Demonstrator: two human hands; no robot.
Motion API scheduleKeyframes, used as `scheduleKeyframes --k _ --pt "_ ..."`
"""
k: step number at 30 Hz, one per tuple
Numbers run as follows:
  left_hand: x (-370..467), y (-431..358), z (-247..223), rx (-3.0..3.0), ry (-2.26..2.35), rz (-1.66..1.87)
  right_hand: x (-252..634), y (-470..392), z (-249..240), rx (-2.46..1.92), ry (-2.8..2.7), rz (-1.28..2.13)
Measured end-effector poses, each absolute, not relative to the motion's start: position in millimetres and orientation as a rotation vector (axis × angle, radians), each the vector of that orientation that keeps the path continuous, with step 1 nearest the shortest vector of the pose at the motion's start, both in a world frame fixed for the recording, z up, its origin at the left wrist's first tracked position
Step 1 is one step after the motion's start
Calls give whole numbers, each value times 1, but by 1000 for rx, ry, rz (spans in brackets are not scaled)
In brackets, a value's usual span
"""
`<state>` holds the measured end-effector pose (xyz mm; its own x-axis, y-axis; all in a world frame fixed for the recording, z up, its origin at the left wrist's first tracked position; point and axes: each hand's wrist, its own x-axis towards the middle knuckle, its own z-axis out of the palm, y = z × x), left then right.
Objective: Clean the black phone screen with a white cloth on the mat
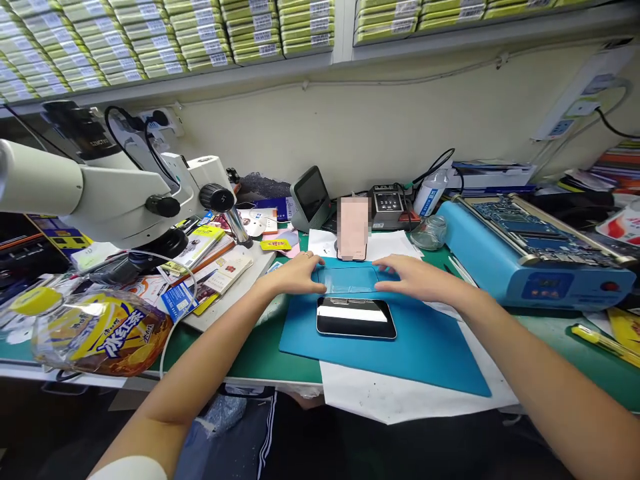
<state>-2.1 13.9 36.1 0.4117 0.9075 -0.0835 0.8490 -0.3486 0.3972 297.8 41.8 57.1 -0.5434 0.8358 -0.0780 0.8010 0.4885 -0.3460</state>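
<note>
Between my two hands is a clear glass screen protector point(347, 280) with a dark outline, held lengthwise by its short ends. My left hand point(299, 275) pinches the left end between thumb and fingers. At the opposite end, the thumb and fingers of my right hand point(400, 277) grip the edge. Just nearer to me, a smartphone point(356, 318) lies flat with its glossy black face up, reflecting a white band of light. Under it is a blue mat point(400, 357). The protector appears just beyond the phone's far edge; its exact height above the mat I cannot tell.
An upright phone point(353, 230) stands behind my hands. On the left are a microscope point(125, 200) and a lying iced-tea bottle point(103, 333). A blue machine point(530, 267) carrying circuit boards stands right, near a glass jar point(429, 232). Boxed stock point(200, 33) fills the shelf above.
</note>
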Motion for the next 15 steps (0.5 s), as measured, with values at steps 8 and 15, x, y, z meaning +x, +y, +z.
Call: scheduleKeyframes --k 8,15 --pt "-8 15 23 2298 1456 286 297 65 31 -1440 -2662 638" --pt "2 20 10 2224 1530 500 294 67 31 -1420 -2599 718"
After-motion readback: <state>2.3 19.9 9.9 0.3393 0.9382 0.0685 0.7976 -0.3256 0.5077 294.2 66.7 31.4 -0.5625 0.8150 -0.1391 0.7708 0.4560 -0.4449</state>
